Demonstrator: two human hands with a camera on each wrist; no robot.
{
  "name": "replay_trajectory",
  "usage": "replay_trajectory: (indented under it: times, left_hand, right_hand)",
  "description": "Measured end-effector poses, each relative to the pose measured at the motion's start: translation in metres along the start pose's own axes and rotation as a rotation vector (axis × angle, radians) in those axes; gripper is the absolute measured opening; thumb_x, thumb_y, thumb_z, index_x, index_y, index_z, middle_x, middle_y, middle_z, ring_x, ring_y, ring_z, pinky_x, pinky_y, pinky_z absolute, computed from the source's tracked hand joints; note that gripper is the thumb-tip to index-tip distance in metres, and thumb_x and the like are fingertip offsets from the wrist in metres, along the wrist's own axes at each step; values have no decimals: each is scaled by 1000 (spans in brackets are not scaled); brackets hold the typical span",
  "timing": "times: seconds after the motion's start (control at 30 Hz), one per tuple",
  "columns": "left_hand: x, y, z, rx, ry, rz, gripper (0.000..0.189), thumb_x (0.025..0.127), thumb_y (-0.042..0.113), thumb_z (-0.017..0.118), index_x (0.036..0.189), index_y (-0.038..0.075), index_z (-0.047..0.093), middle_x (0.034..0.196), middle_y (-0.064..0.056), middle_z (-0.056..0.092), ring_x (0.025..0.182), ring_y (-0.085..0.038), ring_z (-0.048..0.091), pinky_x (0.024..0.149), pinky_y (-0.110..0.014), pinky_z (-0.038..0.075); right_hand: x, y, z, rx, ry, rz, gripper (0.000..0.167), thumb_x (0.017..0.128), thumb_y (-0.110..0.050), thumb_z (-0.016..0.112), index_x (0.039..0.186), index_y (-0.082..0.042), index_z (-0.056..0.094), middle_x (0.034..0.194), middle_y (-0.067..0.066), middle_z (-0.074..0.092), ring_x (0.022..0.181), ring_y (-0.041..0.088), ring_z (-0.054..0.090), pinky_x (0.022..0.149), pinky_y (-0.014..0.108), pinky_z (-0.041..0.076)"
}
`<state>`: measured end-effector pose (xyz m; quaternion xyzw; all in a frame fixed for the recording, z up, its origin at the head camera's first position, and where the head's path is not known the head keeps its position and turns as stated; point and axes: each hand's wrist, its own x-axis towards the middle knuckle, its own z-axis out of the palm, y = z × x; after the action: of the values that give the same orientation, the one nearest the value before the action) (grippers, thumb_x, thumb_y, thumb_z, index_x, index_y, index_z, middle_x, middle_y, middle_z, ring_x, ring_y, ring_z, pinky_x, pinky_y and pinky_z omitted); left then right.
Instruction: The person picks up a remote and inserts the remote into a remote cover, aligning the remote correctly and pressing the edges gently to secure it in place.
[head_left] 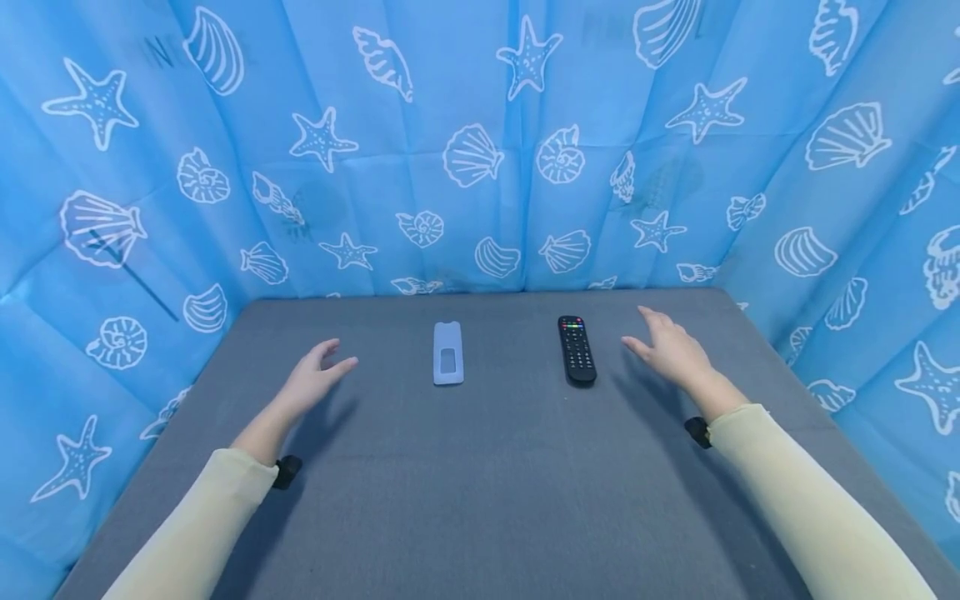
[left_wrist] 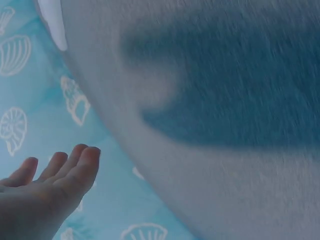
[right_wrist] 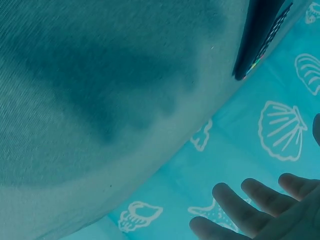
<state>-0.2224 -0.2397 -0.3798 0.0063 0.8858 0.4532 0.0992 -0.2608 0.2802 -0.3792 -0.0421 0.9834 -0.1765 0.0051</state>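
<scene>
A black remote control (head_left: 577,350) with rows of small buttons lies on the grey table, right of the middle. To its left lies a pale blue, flat, elongated sleeve (head_left: 448,333) with a rectangular opening in its lower half. My left hand (head_left: 309,382) hovers over the table left of the sleeve, fingers relaxed and holding nothing. Just right of the remote, my right hand (head_left: 672,352) is held above the table with fingers spread and nothing in them. The right wrist view catches the remote control (right_wrist: 262,40) from the side; the left wrist view shows the sleeve's edge (left_wrist: 53,22).
A grey cloth-covered table (head_left: 495,500) spreads beneath both hands, whose shadows fall on it. Blue curtains (head_left: 480,217) printed with white shells and starfish hang behind the table and along both sides. Dark wrist devices (head_left: 287,472) sit at the cuffs of both pale yellow sleeves.
</scene>
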Motion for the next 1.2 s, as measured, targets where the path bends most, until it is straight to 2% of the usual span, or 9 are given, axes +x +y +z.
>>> replay_trajectory:
  times: [0.2,0.3,0.43,0.53,0.73,1.0,1.2]
  left_hand:
    - [5,4,9,-55,5,26,71,103,35,49,152,-4,17,154,-28,23,141,-43,21,110,-56,24]
    - [8,8,13,-71,13,42,68,103,34,49,151,-4,20,152,-27,26,141,-42,24,109,-55,26]
    - [11,14,21,-145,22,52,62,104,29,48,150,-4,23,149,-27,33,134,-39,38,106,-52,33]
    - [14,17,27,-178,19,57,59,104,26,47,150,-4,24,146,-27,38,126,-38,49,103,-51,38]
    - [19,22,43,-182,-17,64,57,105,26,46,150,-3,26,143,-27,42,118,-37,56,100,-50,42]
    - [27,29,67,-221,-51,20,55,104,26,47,149,-2,29,140,-26,46,112,-33,60,97,-48,44]
    - [30,37,82,-270,-74,-20,54,103,25,48,148,0,32,138,-24,49,107,-30,63,96,-48,45]
  right_hand:
    - [3,-8,3,91,-15,19,72,102,-34,49,149,11,18,148,37,22,135,52,23,108,61,22]
    - [5,-11,6,172,-18,24,71,102,-32,50,148,11,20,146,37,27,132,52,29,105,61,28]
    - [7,-16,9,315,-12,42,68,101,-31,51,147,11,23,142,36,34,128,51,37,99,59,37]
    - [9,-19,10,390,5,58,65,101,-29,52,146,11,26,140,35,38,128,49,39,98,58,39]
    - [8,-22,11,514,-16,99,64,101,-25,52,147,10,25,141,34,37,130,47,38,101,56,38]
    - [8,-24,15,747,-60,202,64,103,-28,47,152,3,18,150,29,31,131,42,42,101,51,40]
    - [13,-26,20,834,-59,269,65,103,-28,49,153,-2,18,152,25,29,132,38,42,99,45,44]
